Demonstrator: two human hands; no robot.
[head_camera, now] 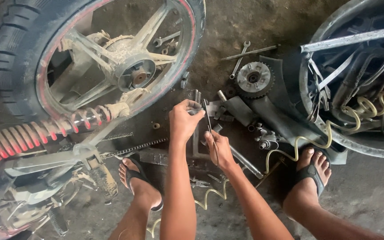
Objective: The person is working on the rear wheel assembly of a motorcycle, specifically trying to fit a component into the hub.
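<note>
Left hand (184, 121) closed over a small dark metal part (195, 110), fingers curled round its top, low over the dirt floor (370, 186). Right hand (218, 149) just beside it, gripping a thin dark rod (208, 116) that stands nearly upright between the two hands; rod tip close to the metal part, contact not clear. Long steel bar (245, 162) flat on floor, running out from under right hand toward lower right. Rear wheel (90, 53) upper left, dusty spokes, red rim stripe; red shock spring (36, 133) slanting below it. Drive chain (134, 148) stretched from the motorcycle frame toward left hand. Sprocket (254, 78) on floor beyond the hands, with a spanner (240, 58) just above it. Small bolts and fittings (263, 135) scattered right of the hands. Yellow coiled hose (298, 144) looping from the tub (334, 133) at right, passing near right foot. Tub full of metal strips and tools. Both feet in dark sandals, left foot (138, 182) by the chain, right foot (312, 171) by the tub rim.
</note>
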